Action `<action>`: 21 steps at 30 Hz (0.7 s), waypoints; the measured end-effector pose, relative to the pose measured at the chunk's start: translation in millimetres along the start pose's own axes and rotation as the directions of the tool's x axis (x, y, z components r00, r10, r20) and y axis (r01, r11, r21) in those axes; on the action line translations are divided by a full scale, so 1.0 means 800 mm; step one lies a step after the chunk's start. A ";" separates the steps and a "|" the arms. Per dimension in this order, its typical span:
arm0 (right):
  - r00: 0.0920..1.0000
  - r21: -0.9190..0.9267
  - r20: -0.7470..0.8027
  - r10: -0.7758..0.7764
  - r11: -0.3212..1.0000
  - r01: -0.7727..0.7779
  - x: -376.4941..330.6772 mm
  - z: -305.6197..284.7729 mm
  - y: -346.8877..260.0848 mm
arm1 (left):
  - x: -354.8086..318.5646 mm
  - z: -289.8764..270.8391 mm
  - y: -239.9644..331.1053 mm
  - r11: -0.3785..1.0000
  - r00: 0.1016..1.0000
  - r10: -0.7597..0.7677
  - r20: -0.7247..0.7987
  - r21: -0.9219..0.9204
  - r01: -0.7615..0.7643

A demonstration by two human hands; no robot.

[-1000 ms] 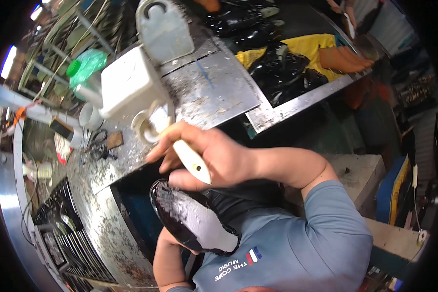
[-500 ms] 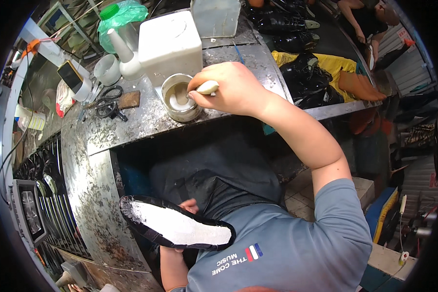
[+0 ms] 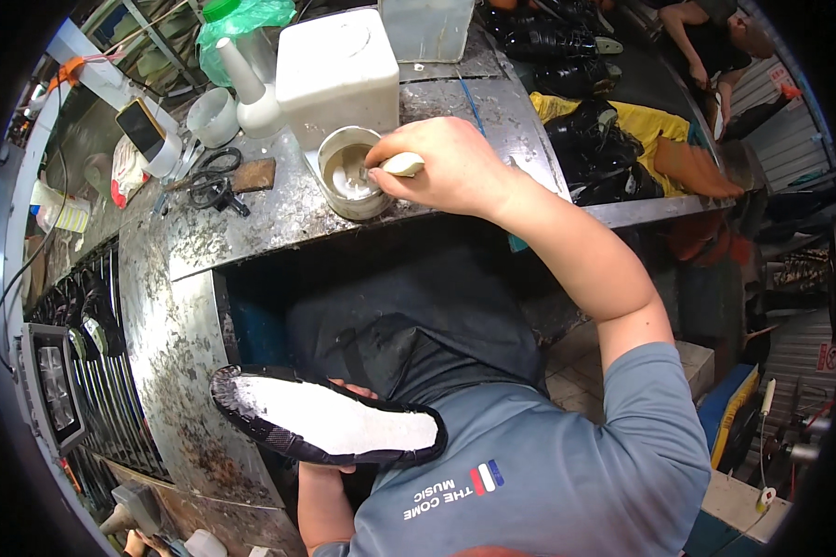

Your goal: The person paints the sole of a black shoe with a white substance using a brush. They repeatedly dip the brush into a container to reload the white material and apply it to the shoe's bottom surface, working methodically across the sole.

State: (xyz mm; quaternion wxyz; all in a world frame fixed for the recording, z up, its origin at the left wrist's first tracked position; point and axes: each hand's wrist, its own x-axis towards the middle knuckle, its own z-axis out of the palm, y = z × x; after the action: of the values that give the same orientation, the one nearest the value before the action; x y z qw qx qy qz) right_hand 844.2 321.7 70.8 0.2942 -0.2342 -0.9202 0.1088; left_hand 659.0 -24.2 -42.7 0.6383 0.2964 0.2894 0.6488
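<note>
My right hand (image 3: 437, 167) is closed around the pale handle of a brush (image 3: 403, 165) over a round jar (image 3: 357, 206) at the bench's front edge. The brush's head is inside the jar's mouth and hard to make out; whitish-grey stuff coats the inside. Low on the left, my left hand (image 3: 353, 388) grips a black shoe (image 3: 251, 422) from beneath, mostly hidden by it. That shoe lies bottom up in front of my shirt, toe to the left, its underside showing a long white area with a dark rim.
Behind the jar stands a white plastic canister (image 3: 339, 70), with a white nozzle bottle (image 3: 255, 107) beside it. Black scissors (image 3: 214, 181) lie on the stained metal bench (image 3: 279, 223). Black shoes (image 3: 590, 139) rest on yellow cloth at right. Another person (image 3: 706, 42) works at far right.
The shoe in my left hand has moved a little left and up. My right hand stays at the jar with the brush. The whole view has shifted slightly.
</note>
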 end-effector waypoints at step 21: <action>0.999 0.709 -0.037 -0.025 0.703 0.043 -0.071 -0.034 -0.061 | 0.060 0.075 0.145 -0.328 0.762 0.303 0.572 0.814 -0.480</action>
State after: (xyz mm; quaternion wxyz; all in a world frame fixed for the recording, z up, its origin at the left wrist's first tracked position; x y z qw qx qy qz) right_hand 883.5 253.1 81.0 0.3749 -0.0873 -0.8080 0.4460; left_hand 627.8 21.7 85.1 -0.0544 0.7808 0.5085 0.3588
